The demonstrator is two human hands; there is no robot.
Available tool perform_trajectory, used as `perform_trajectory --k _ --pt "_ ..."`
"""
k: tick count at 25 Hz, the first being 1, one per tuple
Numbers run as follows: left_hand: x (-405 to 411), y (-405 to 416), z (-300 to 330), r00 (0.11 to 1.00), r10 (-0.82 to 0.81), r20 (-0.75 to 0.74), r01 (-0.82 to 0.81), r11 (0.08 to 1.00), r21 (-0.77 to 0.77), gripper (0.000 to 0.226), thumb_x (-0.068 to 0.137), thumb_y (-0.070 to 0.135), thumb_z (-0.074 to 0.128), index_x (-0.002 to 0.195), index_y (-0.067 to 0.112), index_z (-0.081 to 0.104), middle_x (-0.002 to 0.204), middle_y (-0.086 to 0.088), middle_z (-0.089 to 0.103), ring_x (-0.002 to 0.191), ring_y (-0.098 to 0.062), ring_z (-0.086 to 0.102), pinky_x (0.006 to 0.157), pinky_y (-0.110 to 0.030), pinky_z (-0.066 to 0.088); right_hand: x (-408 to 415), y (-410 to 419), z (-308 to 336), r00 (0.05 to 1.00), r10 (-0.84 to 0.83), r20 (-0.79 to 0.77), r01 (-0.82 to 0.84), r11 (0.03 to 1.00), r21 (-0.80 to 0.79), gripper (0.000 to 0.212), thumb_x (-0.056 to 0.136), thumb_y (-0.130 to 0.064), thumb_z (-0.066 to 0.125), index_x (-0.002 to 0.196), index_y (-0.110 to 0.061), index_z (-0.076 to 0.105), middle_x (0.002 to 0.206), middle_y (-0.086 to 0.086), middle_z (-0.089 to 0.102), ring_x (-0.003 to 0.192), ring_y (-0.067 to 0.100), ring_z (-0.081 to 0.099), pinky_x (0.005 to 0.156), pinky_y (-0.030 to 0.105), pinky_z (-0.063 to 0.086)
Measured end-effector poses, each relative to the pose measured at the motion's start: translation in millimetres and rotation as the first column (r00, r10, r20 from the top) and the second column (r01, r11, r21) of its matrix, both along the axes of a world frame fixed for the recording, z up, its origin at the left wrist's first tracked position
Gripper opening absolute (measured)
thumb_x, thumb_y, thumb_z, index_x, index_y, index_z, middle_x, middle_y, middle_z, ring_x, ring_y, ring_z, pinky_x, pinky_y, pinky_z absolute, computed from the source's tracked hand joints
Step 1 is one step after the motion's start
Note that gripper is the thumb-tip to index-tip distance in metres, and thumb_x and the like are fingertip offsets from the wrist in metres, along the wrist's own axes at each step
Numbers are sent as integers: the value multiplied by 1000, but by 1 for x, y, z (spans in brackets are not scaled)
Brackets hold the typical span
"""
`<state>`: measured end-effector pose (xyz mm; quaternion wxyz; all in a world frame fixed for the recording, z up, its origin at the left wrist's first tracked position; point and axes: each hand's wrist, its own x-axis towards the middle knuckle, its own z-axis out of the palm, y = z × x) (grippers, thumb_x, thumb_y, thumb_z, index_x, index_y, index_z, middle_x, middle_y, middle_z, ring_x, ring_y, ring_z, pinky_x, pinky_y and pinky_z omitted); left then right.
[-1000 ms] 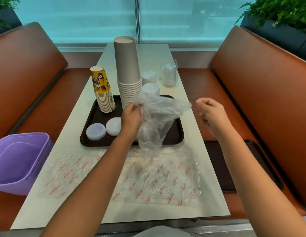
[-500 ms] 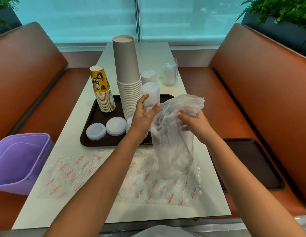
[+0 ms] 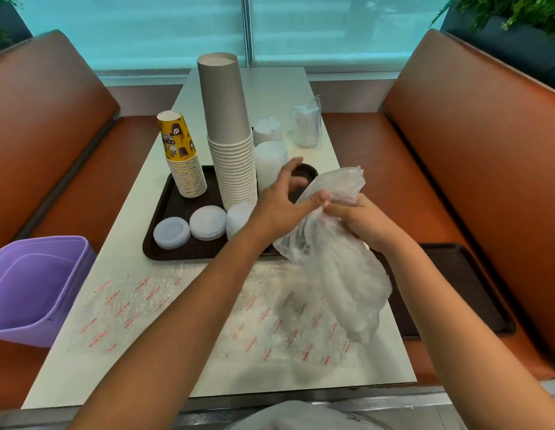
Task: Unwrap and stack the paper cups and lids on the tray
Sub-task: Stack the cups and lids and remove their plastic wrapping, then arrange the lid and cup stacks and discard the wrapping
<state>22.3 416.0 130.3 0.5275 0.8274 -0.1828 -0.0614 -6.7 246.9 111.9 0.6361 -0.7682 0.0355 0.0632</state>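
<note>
Plastic wrap [image 3: 335, 268], thin, clear and crumpled, hangs over the near right part of the counter [image 3: 270, 88], held up between both hands. The right hand [image 3: 360, 221] has its fingers curled round the upper part of the wrap, bunching it. The left hand [image 3: 279, 203] pinches the wrap's top edge with thumb against a finger, as far as the blur lets me judge, while its other fingers are spread loosely above the tray [image 3: 164, 212].

The tray is dark brown, flat, with a raised rim and rounded corners, and it lies across the middle of the counter. On it stands a tall stack of grey paper cups [image 3: 229, 135], upside down, white rims ribbed at the base. Left of it is a shorter stack of yellow printed cups [image 3: 181, 156], leaning a little. Two low piles of white round lids [image 3: 189, 228] lie at the tray's near edge, and a taller pile of lids [image 3: 240, 218] stands just beside them, partly hidden by the left wrist. Another white lid stack [image 3: 270, 162] rises behind the left hand.

Beyond the tray, a wrapped bundle [image 3: 307, 125] stands on the counter. Bubble wrap [image 3: 183, 305] with red print lies flat across the near counter. A purple bin [image 3: 34, 287] sits on the left bench seat, and a second dark tray [image 3: 462, 290] lies on the right seat.
</note>
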Motion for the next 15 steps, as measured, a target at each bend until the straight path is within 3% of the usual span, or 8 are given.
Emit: perform_trajectory --k 3,5,7,8,10,12,14,15 --pt "5 -1 -9 980 187 -72 -194 975 -108 11 95 20 54 97 18 64 83 2 63 72 -11 59 67 -29 49 -6 -20 2 980 146 -135 -164 977 -133 23 89 -20 64 98 2 64 69 2 56 55 15 45 50 24 32" --pt "11 10 -17 921 356 -154 -382 905 -190 22 97 17 48 80 24 60 71 6 56 57 -7 48 55 -26 42 -14 -46 -2 956 139 -258 -208 942 -262 13 87 -19 66 90 -7 69 75 6 55 62 19 45 53 25 36" --pt "16 19 -23 881 439 -177 -470 858 -207 28 98 15 45 76 26 56 68 8 53 54 -6 41 52 -24 34 -18 -67 -11 965 -89 -245 0 939 -344 13 91 -22 62 84 -15 68 71 9 50 56 16 40 47 24 32" --pt "17 21 -26 872 452 -187 -485 846 -220 28 98 14 45 75 26 56 67 7 53 53 -6 40 51 -23 32 -19 -72 -16 951 -244 -192 173 929 -326 15 93 -24 58 86 -15 68 72 13 51 55 16 40 48 25 30" --pt "14 18 -30 852 471 -227 -516 826 -226 28 98 14 45 75 24 56 67 6 52 52 -7 39 47 -19 33 -21 -71 -23 884 -428 -188 413 904 -111 28 96 -35 52 103 -12 64 90 21 60 66 18 52 55 26 39" --pt "8 12 -34 827 498 -262 -556 793 -248 27 99 15 44 75 23 56 66 5 50 48 -6 39 42 -17 33 -24 -62 -26 873 -368 -319 432 887 160 53 93 -56 43 120 -12 54 107 9 62 86 20 58 64 32 46" --pt "2 9 -37 809 521 -273 -586 751 -304 28 99 13 44 75 22 55 65 4 49 48 -8 40 46 -20 33 -26 -49 -34 867 -336 -368 424 886 190 73 83 -70 40 131 -15 45 121 5 56 102 23 55 73 36 48" --pt "0 10 -37 800 539 -263 -600 735 -317 28 98 12 43 76 22 56 65 4 50 51 -9 41 50 -22 34 -27 -41 -37 839 -414 -355 489 859 154 76 81 -72 42 131 -15 42 126 7 52 107 25 52 80 38 47"
